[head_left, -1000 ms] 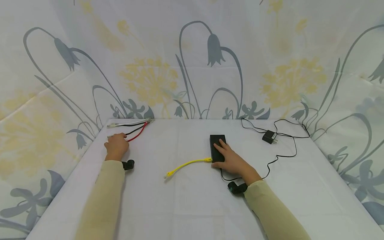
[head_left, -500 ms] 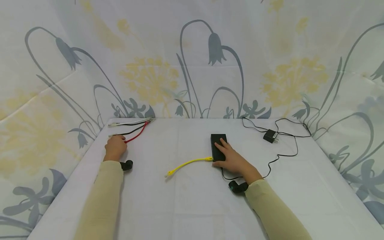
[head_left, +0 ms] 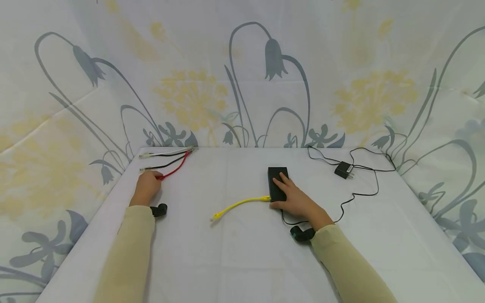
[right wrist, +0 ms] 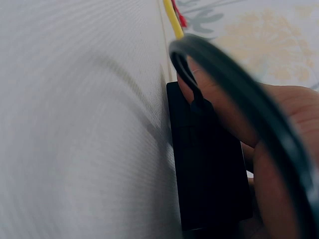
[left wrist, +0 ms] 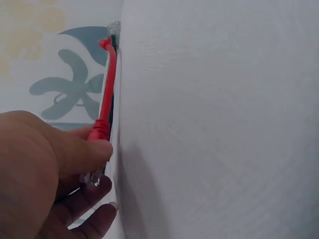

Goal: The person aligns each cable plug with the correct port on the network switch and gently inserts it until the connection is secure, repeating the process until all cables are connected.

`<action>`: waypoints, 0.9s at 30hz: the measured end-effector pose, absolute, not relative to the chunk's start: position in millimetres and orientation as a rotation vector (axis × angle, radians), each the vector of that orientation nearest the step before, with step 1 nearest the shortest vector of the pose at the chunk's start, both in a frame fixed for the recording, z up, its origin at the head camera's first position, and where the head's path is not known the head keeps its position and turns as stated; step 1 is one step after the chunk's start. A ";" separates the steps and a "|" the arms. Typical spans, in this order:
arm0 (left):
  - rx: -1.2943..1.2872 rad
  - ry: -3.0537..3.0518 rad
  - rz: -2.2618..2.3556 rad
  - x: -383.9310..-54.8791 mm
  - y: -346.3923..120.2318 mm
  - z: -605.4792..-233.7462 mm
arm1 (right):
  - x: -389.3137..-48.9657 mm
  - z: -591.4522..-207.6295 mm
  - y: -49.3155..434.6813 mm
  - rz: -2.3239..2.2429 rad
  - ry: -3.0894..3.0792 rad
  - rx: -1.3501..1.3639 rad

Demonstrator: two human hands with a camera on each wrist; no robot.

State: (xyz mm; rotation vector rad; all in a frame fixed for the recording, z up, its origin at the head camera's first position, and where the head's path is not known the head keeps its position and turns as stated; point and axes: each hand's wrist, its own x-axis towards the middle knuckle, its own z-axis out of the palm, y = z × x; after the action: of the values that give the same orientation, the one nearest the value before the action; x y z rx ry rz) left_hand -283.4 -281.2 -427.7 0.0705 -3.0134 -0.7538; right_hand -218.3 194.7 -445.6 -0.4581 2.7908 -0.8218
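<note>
My left hand (head_left: 148,185) pinches a red network cable (left wrist: 107,94) between thumb and fingers just behind one of its clear plugs. In the left wrist view that plug pokes out below the thumb, and the cable runs away to its far end. Under my right hand (head_left: 299,202) lies a flat black network box (head_left: 277,191); spread fingers rest on its top and the thumb lies along its near side. A yellow network cable (head_left: 240,204) is joined to the box's left side. In the right wrist view a thin black power cord (right wrist: 234,74) loops out of the box.
Black network cables (head_left: 166,164) and a white one (head_left: 166,152) lie at the table's far left, beyond my left hand. A black power adapter (head_left: 343,169) with its tangled cord sits at the back right. Patterned cloth (head_left: 242,84) hangs around the white table (head_left: 242,256).
My left hand has drawn slightly nearer with the red cable's end, showing more of the black cable beyond it. My right hand keeps its place on the box. The head view has shifted slightly.
</note>
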 end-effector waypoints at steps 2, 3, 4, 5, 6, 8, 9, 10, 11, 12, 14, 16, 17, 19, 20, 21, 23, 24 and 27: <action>0.059 -2.990 -0.767 -283.1 -280.7 -429.8 | -218.2 -445.1 194.9 -0.818 2.792 -0.456; 0.051 -2.976 -0.767 -283.0 -280.2 -430.7 | -218.1 -444.8 195.0 -0.816 2.792 -0.457; 0.050 -2.965 -0.770 -282.8 -279.7 -431.5 | -218.1 -444.8 195.2 -0.814 2.793 -0.457; 0.049 -2.955 -0.776 -282.7 -279.2 -432.3 | -218.1 -444.7 195.3 -0.814 2.793 -0.459; 0.050 -2.947 -0.780 -282.4 -278.6 -432.6 | -218.0 -444.6 195.4 -0.816 2.791 -0.458; 0.048 -2.938 -0.784 -281.6 -277.0 -432.4 | -217.9 -444.5 195.4 -0.817 2.790 -0.458; 0.052 -2.936 -0.786 -281.1 -276.1 -432.2 | -217.9 -444.6 195.4 -0.818 2.789 -0.458; 0.058 -2.936 -0.793 -280.7 -275.3 -432.0 | -217.9 -444.6 195.3 -0.818 2.789 -0.458; 0.061 -2.936 -0.800 -280.2 -274.4 -431.7 | -217.9 -444.5 195.2 -0.820 2.789 -0.458; 0.056 -2.933 -0.798 -279.2 -273.1 -431.2 | -217.9 -444.4 195.1 -0.820 2.789 -0.458; 0.046 -2.920 -0.802 -277.9 -271.1 -430.3 | -217.8 -444.2 194.8 -0.817 2.790 -0.458; 0.032 -2.896 -0.813 -276.6 -269.0 -429.4 | -217.6 -443.8 194.6 -0.816 2.791 -0.455; 0.022 -2.883 -0.817 -276.1 -267.9 -428.8 | -217.6 -443.7 194.4 -0.816 2.792 -0.454; 0.012 -2.852 -0.836 -275.4 -265.5 -427.2 | -217.5 -443.5 194.2 -0.817 2.793 -0.451; 0.008 -2.836 -0.846 -275.1 -264.2 -426.3 | -217.5 -443.5 194.1 -0.818 2.794 -0.450; -0.001 -2.818 -0.857 -274.8 -262.7 -425.5 | -217.5 -443.6 194.1 -0.820 2.794 -0.448; -0.010 -2.786 -0.874 -274.6 -260.0 -424.1 | -217.4 -443.6 194.0 -0.827 2.793 -0.448; -0.013 -2.768 -0.884 -274.4 -258.4 -423.4 | -217.4 -443.6 193.9 -0.830 2.792 -0.448; -0.017 -2.718 -0.916 -274.7 -253.9 -421.2 | -217.3 -443.7 193.8 -0.834 2.788 -0.451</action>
State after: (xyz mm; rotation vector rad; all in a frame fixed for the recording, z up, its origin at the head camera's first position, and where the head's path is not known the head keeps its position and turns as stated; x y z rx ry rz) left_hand -274.7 -253.9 -421.2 -0.0166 -2.7184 -0.9159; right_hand -217.3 193.8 -443.7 -0.4505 2.7883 -0.8343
